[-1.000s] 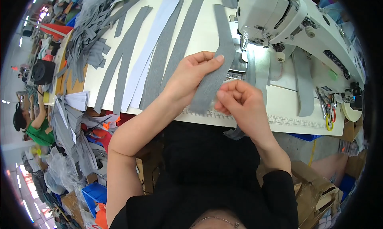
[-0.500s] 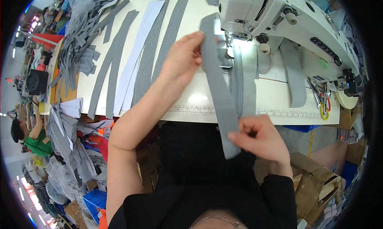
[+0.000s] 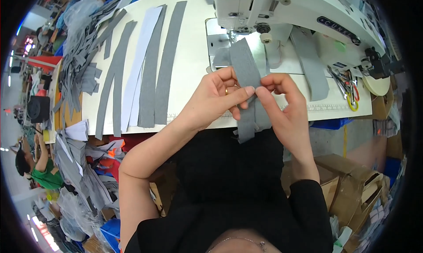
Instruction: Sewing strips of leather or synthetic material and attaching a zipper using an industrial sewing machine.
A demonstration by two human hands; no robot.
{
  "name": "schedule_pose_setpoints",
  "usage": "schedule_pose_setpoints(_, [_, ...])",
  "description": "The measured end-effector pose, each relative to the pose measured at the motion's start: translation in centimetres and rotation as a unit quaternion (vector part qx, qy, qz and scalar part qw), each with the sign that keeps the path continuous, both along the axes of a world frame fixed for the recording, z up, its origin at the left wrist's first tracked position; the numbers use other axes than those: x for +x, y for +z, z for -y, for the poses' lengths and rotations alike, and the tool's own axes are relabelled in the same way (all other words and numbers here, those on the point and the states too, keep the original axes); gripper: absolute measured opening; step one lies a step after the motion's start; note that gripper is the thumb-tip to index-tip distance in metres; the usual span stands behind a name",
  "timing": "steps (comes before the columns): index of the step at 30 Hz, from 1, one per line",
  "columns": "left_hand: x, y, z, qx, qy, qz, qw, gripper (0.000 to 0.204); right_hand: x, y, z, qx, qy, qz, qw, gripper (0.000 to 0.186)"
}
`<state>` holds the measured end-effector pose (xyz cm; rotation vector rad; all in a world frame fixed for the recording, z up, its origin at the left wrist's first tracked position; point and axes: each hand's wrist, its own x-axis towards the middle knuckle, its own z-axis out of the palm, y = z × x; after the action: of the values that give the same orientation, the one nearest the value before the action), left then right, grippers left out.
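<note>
In front of the white sewing machine (image 3: 308, 19), both my hands meet at a grey fabric strip (image 3: 244, 59). My left hand (image 3: 216, 96), with a ring on one finger, pinches it from the left side. From the right, my right hand (image 3: 287, 107) holds its edge between thumb and fingers, the thumbtips almost touching. The strip's far end points toward the needle area, and its lower part hangs past the table edge over my lap. Another grey piece lies partly hidden behind my fingers, so I cannot tell whether the two are joined.
Several grey strips (image 3: 171, 63) and a white strip (image 3: 141, 63) lie on the table to the left, beside a heap of grey scraps (image 3: 81, 50). Scissors (image 3: 346, 87) lie at the right. Cardboard boxes (image 3: 352, 182) stand below. A person in green (image 3: 46, 176) is at far left.
My hands have come together from opposite ends of the strip. The left moved down toward me, the right up. The strip, stretched out before, is now gathered between them. The view has shifted slightly.
</note>
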<state>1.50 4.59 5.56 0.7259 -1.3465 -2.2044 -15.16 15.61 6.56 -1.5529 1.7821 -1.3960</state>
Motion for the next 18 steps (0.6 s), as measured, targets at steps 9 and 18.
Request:
schedule_pose_setpoints(9, [-0.2,0.4,1.1,0.012,0.115,-0.037,0.993,0.023,0.5,-0.2,-0.4,0.052,0.003,0.164,0.985,0.014])
schedule_pose_setpoints(18, [-0.6,1.9,0.3,-0.021,0.104,-0.030,0.994,0.018,2.6,-0.1,1.4,-0.167,-0.147,-0.261,0.939,0.026])
